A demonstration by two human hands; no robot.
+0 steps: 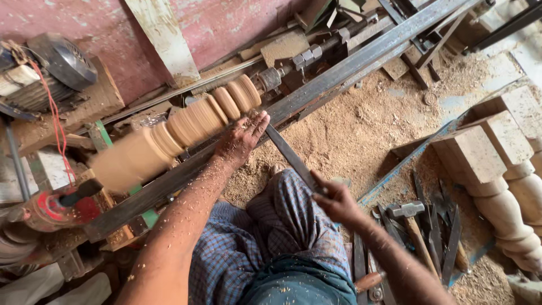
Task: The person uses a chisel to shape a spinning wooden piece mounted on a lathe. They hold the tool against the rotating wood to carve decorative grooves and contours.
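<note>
My left hand (241,138): fingers flat, pressing chisel (291,155) beside spinning wooden spindle (186,127). My right hand (337,200): clamped around chisel's handle end.

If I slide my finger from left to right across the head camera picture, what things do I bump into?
Grey electric motor → tan wooden spindle on the lathe → left hand → right hand gripping a long flat metal chisel → steel-headed hammer → pale carved wooden posts.

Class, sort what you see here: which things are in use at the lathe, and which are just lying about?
In use:
left hand on the tool rest
right hand gripping the chisel
spinning workpiece
rail
motor

Lying about:
hammer
spare chisels
turned legs
sawdust
</note>
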